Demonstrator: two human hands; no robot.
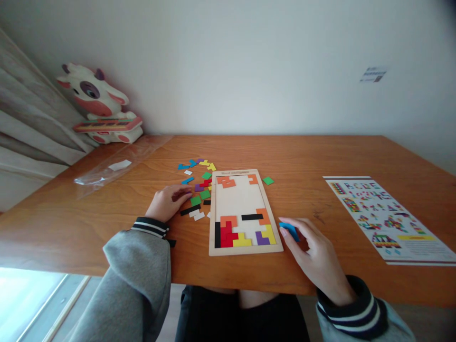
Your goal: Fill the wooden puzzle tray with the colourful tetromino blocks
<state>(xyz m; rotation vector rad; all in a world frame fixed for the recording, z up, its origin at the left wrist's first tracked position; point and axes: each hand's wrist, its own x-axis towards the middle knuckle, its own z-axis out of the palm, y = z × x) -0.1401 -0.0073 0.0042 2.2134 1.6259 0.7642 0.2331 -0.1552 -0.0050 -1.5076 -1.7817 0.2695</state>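
My right hand (313, 249) pinches a blue puzzle piece (290, 231) between thumb and fingers, just right of the wooden puzzle board (235, 197). In the board's lower part lie red (226, 236), yellow, purple, orange and black pieces; a black bar (252, 217) lies across the middle. Orange pieces (226, 182) sit in both upper corners. At the left, my left hand (168, 202) rests by the loose pieces with its fingers curled together; what they hold, if anything, is hidden. Nearest to it are a green square (195, 201) and a black bar (190, 210).
Loose pieces, such as a blue bar (187, 180), lie scattered left of the board. A green square (268, 180) lies to its right. A printed pattern sheet (388, 218) is at the right. A clear plastic bag (103, 173) and a cow toy keyboard (107, 124) are at the back left.
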